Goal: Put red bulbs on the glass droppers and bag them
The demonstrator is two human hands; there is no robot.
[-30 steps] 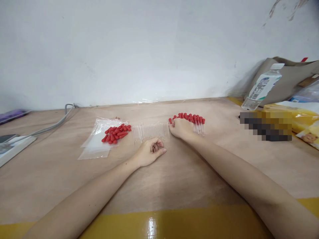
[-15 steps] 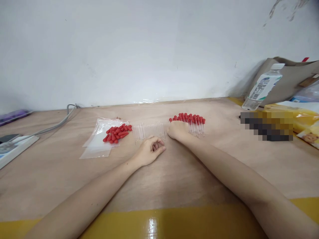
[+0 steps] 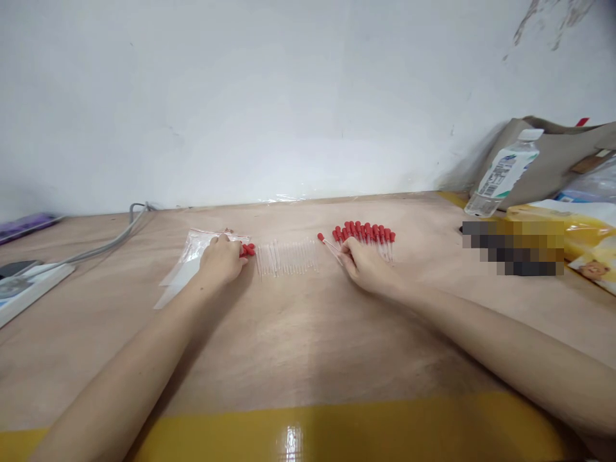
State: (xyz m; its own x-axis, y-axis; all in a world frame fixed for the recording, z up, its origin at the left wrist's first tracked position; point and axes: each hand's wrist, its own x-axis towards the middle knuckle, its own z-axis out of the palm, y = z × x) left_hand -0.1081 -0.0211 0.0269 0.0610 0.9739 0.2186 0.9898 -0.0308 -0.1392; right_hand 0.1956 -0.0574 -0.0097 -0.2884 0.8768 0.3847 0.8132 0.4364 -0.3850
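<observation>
My right hand [image 3: 366, 263] pinches the thin clear tube of a dropper [image 3: 332, 246], whose red rubber bulb points up and left. Behind and beside that hand, several assembled droppers [image 3: 368, 231] lie in a row, bulbs away from me. My left hand [image 3: 220, 258] is over the pile of loose red rubber bulbs [image 3: 248, 249] and covers most of it. Its fingers curl down and are largely hidden, so whether they grip a bulb cannot be made out. Between the hands lies a row of clear thin tubes [image 3: 287, 256] without bulbs.
Clear plastic bags [image 3: 180, 273] lie beneath the bulbs. A grey cable [image 3: 115, 237] and white board [image 3: 36, 292] are at the left. To the right stand a plastic bottle [image 3: 503, 173], a grey bag [image 3: 553, 151] and yellow packaging [image 3: 577, 221]. A wall closes off the back.
My left hand has moved left from the bare tubes to the loose bulbs. My right hand has shifted slightly right and turned, and the dropper in it now shows.
</observation>
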